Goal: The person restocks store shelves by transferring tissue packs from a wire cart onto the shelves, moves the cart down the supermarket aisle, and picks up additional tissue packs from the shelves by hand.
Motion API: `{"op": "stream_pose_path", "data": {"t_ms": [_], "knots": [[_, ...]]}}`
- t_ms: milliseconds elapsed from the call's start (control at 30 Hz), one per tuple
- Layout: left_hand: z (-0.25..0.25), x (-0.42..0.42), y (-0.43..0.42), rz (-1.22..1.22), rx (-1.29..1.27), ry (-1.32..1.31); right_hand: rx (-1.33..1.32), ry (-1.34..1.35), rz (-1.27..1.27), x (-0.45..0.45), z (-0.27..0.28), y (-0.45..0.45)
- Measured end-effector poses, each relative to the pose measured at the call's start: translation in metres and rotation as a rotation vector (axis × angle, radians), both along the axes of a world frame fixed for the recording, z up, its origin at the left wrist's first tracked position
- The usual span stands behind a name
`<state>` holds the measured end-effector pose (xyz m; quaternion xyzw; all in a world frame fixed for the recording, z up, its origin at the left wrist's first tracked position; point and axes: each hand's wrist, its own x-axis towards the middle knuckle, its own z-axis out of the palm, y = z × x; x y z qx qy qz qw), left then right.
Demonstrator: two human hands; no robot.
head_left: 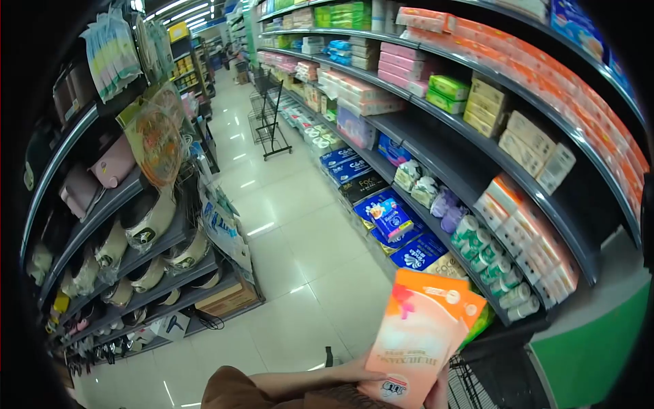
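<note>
The left hand point(368, 371) pinches the orange packs point(419, 334), low in front of the person. The right hand point(439, 390) is at their edge; I can't tell its grip. The floor point(283, 255) is shiny tile, between full shelves point(381, 82), with a black rack point(270, 123) farther off.

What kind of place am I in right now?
Probably a supermarket aisle: long shelves stocked with matching orange packs, packaged goods hanging opposite, and a tiled walkway between.
</note>
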<state>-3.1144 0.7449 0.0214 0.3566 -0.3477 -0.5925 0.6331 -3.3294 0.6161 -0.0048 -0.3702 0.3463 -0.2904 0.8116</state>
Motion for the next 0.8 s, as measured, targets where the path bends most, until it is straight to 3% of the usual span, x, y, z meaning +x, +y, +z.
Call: {"op": "stream_pose_path", "data": {"t_ms": [133, 267, 367, 500, 733, 800], "knots": [[-0.020, 0.041, -0.022, 0.102, 0.167, 0.074, 0.086, -0.018, 0.049, 0.064, -0.006, -0.052], [-0.041, 0.090, -0.091, -0.005, 0.384, 0.061, 0.149, 0.002, 0.055, 0.100, -0.019, -0.121], [-0.036, 0.118, -0.168, 0.171, 0.273, -0.033, 0.060, -0.043, 0.078, 0.142, -0.029, -0.194], [-0.025, 0.160, -0.241, 0.169, 0.477, -0.046, 0.105, -0.149, 0.128, 0.184, -0.033, -0.284], [-0.017, 0.242, -0.390, 0.380, 0.340, 0.004, -0.207, -0.188, 0.165, 0.266, -0.010, -0.431], [-0.007, 0.264, -0.434, 0.364, 0.289, -0.048, -0.159, -0.192, 0.142, 0.282, -0.012, -0.460]]}}
